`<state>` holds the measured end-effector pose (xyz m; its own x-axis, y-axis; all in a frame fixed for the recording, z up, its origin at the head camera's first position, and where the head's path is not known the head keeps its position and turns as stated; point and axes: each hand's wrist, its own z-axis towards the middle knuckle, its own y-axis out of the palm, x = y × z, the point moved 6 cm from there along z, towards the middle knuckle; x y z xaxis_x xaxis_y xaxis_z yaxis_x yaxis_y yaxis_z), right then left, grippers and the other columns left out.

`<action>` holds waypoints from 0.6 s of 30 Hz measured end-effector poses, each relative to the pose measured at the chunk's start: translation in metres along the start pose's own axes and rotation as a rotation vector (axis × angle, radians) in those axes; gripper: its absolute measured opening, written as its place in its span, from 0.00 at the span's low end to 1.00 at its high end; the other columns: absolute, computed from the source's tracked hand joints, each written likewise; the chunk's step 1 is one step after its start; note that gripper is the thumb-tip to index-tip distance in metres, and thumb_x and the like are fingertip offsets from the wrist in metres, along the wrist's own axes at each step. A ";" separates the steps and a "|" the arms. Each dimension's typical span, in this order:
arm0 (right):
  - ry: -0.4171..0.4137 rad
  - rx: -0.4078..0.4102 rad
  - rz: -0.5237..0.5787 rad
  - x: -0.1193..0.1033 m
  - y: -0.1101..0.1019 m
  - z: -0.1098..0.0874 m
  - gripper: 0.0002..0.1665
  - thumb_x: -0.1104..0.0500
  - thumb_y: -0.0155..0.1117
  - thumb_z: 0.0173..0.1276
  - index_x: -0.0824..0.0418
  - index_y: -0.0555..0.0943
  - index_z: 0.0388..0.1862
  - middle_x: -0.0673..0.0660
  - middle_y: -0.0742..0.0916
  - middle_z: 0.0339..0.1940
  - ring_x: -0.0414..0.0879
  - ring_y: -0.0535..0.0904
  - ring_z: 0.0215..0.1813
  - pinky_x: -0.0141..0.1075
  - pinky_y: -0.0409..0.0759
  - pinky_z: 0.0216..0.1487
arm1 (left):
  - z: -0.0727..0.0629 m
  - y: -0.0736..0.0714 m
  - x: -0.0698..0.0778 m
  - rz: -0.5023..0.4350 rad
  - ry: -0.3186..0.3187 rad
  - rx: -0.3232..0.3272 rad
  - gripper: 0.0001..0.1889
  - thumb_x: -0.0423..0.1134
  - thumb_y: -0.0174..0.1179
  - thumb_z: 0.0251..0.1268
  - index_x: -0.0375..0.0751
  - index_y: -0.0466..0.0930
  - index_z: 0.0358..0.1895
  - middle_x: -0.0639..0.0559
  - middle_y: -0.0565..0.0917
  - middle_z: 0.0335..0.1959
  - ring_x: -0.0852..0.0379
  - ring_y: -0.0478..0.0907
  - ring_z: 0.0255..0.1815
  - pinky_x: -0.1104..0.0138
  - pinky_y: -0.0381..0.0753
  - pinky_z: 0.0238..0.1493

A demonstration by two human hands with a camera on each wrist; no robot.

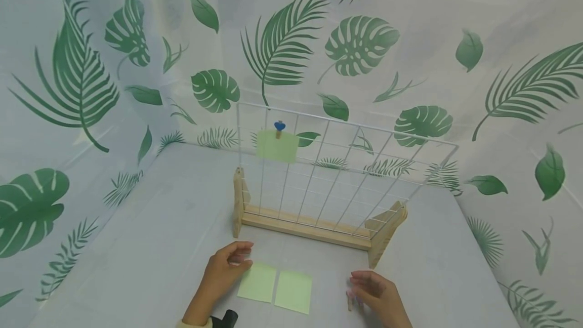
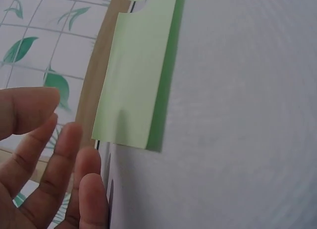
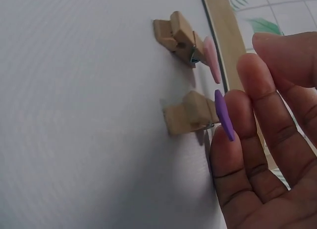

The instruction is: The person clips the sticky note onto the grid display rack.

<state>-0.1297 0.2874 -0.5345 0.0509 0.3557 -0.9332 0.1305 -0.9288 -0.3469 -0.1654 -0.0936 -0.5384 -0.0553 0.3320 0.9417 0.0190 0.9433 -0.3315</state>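
Two pale green paper notes lie side by side on the table, the left note (image 1: pixel 257 282) and the right note (image 1: pixel 293 291). Beside the left note is my left hand (image 1: pixel 222 270), its fingers loosely bent and nothing between them. My right hand (image 1: pixel 380 295) hovers by two small wooden clothespins, its fingers relaxed and gripping neither. In the right wrist view one clothespin (image 3: pixel 181 38) has a pink end piece and the other clothespin (image 3: pixel 190 112) a purple one. The purple one is very close to the fingertips; whether they touch I cannot tell.
A white wire grid (image 1: pixel 314 181) stands upright in a wooden base (image 1: pixel 305 231) behind the notes. A blue-topped clothespin (image 1: pixel 279 130) holds another green note (image 1: pixel 277 147) on its upper left. Leaf-patterned sheeting (image 1: pixel 291 49) surrounds the white table (image 1: pixel 136 247).
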 end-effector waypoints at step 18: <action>0.031 0.120 -0.436 -0.002 0.005 -0.006 0.17 0.61 0.85 0.61 0.57 0.90 0.48 0.49 0.93 0.46 0.44 0.88 0.52 0.38 0.86 0.58 | 0.005 -0.004 -0.002 0.265 0.006 -0.008 0.06 0.30 0.76 0.59 0.41 0.91 0.38 0.59 0.82 0.28 0.61 0.76 0.32 0.67 0.76 0.36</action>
<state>-0.1235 0.2823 -0.5334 0.0461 0.7174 -0.6951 0.0309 -0.6966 -0.7168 -0.1702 -0.0982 -0.5389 -0.0410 0.5678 0.8222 0.0402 0.8231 -0.5664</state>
